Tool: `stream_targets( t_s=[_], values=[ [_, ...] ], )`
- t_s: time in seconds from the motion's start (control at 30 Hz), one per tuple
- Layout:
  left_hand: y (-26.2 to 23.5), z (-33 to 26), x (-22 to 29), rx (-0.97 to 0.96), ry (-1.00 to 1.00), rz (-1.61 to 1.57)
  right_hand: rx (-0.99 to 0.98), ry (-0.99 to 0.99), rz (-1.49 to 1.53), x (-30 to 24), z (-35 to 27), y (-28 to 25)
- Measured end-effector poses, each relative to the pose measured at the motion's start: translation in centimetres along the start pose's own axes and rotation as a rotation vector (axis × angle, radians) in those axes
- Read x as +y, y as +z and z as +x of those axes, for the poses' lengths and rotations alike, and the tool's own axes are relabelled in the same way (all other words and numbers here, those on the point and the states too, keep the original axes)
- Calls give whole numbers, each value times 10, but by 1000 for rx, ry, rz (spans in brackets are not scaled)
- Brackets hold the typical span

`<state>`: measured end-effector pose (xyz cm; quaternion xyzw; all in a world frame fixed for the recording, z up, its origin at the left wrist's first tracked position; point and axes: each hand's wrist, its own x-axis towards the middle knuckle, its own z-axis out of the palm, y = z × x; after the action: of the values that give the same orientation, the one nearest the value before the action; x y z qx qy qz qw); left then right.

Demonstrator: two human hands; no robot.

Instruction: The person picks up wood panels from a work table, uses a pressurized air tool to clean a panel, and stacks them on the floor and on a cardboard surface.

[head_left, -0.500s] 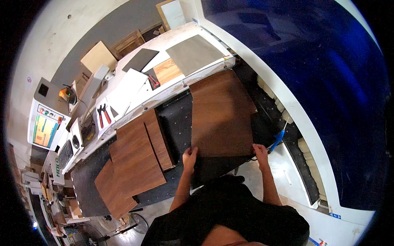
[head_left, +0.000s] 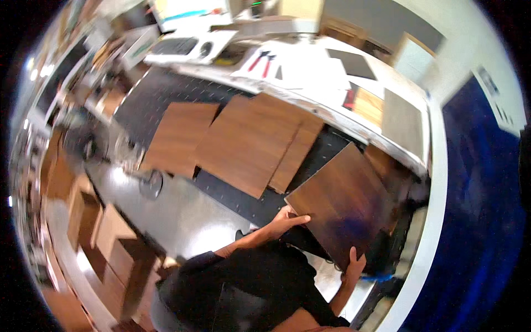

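A dark brown wood-grain panel [head_left: 343, 205] is held by its near edge, tilted up off the black table. My left hand [head_left: 289, 220] grips it at the left corner, thumb on top. Toward the right end of the same edge, my right hand [head_left: 354, 265] is closed on it, its thumb also on the upper face. Beyond the held panel, another brown panel [head_left: 384, 163] lies partly covered. Left of my hands, a large brown panel [head_left: 243, 144] and a narrower strip [head_left: 296, 157] lie on the table, with a further panel [head_left: 182, 135] beside them.
The black table [head_left: 149, 94] borders a white worktop [head_left: 310, 66] holding red-handled pliers [head_left: 263, 62], a keyboard [head_left: 174, 46] and sample boards. A dark blue machine cover [head_left: 475, 210] stands at right. At lower left are stacked brown boards [head_left: 119, 243] and a standing fan [head_left: 86, 138].
My view has swung leftward. The panel in my hands has come up off the table and tilted, with both hands still on its near edge.
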<state>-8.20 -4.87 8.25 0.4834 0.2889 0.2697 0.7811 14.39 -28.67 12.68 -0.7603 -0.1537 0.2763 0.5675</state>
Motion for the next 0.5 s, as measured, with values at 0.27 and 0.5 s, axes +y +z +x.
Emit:
stream_targets(
  t_s=[0.27,0.5],
  values=[
    [-5,-59,111,311,217,-165,-440,-62,258,-104,-16,136],
    [-145,-72,187,866,543,-268,-729,-147,85,-113,-21,165]
  ],
)
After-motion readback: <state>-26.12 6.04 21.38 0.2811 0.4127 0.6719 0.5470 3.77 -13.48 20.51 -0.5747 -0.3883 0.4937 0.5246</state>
